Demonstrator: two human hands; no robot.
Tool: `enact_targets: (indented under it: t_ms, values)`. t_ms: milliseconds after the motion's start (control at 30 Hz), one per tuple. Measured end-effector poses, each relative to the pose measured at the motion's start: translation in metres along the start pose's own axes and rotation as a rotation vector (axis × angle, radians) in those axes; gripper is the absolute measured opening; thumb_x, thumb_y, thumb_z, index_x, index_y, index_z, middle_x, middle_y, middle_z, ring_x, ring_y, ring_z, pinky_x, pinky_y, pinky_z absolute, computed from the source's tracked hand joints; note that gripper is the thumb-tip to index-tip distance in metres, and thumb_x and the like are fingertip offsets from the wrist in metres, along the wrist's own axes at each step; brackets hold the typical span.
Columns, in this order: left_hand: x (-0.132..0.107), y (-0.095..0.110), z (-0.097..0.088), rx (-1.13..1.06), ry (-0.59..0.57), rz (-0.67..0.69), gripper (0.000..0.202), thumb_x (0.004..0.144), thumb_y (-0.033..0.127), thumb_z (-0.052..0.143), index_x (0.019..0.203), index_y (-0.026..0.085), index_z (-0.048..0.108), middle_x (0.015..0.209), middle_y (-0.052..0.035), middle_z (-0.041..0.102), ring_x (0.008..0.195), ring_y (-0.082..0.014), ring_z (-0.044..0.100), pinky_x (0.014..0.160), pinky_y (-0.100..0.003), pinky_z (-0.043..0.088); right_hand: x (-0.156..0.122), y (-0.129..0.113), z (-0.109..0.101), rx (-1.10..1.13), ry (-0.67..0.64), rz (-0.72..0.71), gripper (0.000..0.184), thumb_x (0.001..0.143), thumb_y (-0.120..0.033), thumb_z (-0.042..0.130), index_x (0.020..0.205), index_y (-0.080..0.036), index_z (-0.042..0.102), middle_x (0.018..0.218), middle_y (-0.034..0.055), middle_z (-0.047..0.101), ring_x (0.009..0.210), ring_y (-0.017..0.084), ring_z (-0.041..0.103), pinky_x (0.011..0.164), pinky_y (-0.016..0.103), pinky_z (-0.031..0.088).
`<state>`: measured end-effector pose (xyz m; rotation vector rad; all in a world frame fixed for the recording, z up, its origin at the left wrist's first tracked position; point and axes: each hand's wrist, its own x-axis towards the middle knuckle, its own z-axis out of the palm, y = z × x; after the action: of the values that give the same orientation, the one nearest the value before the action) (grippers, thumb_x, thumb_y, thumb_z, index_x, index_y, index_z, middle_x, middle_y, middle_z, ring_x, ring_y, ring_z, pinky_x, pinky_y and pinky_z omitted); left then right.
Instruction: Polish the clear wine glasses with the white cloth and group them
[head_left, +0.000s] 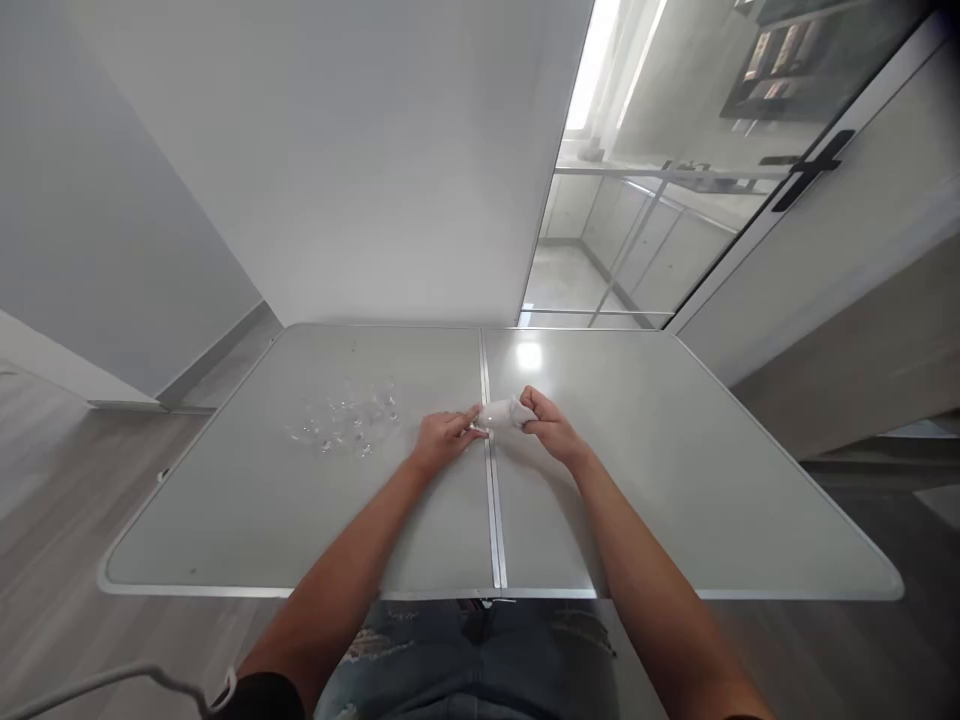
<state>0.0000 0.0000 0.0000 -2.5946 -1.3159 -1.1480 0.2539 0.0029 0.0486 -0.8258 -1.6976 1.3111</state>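
Observation:
Over the table's middle seam, a small whitish roll-like thing (496, 414) stretches between my two hands. Its left part looks smooth and rounded, its right part crumpled like thin paper or film; I cannot make out its exact kind. My left hand (448, 436) pinches its left end, where a bit of shiny clear material shows by the fingertips. Closed around the crumpled right end is my right hand (550, 424). To the left of my left hand lies a loose group of clear, shiny pieces (349, 420), too transparent to tell apart.
Both hands are above a pale folding table (712, 480) with a metal rim and a central metal seam (493, 510). A white wall (375, 180) rises behind it. At the right is a glass door with a black handle (814, 170). A pale cable (142, 672) runs at lower left.

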Motion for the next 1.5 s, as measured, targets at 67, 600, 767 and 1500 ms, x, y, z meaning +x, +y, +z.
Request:
enact_targets:
  t_ms: [67,600,767,1500]
  values:
    - [0.001,0.000,0.001,0.012,0.029,-0.043,0.048,0.093,0.053,0.066,0.132,0.027,0.069,0.072,-0.0017,0.074,0.060,-0.0124,0.061,0.064,-0.024,0.042,0.001,0.001,0.007,-0.113,0.067,-0.038,0.025,0.068,-0.011,0.049,0.082,-0.025,0.034,0.077,-0.0032,0.034,0.070,0.016,0.032,0.065,0.029,0.030]
    - [0.010,-0.001,-0.011,0.156,0.117,0.224,0.035,0.098,0.031,0.065,0.133,0.028,0.067,0.078,-0.0027,0.074,0.069,-0.0135,0.065,0.070,-0.029,0.040,0.002,-0.020,0.008,0.497,0.165,0.393,0.035,0.053,-0.010,0.057,0.081,-0.023,0.041,0.079,-0.0019,0.045,0.074,0.016,0.044,0.063,0.028,0.037]
    - [0.010,-0.003,-0.006,0.124,0.122,0.187,0.037,0.098,0.042,0.064,0.131,0.025,0.068,0.068,-0.0010,0.070,0.061,-0.0122,0.061,0.065,-0.027,0.040,0.002,-0.019,0.012,0.324,0.202,0.287,0.026,0.058,-0.011,0.054,0.075,-0.023,0.038,0.073,-0.0028,0.040,0.068,0.014,0.038,0.063,0.028,0.036]
    - [0.011,-0.006,-0.004,-0.048,0.198,0.235,0.042,0.092,0.043,0.072,0.130,0.025,0.069,0.068,0.0018,0.069,0.062,-0.0107,0.059,0.069,-0.028,0.038,-0.004,-0.028,0.000,0.195,-0.054,0.225,0.027,0.062,-0.008,0.053,0.079,-0.024,0.037,0.075,-0.0032,0.036,0.068,0.014,0.034,0.064,0.027,0.032]
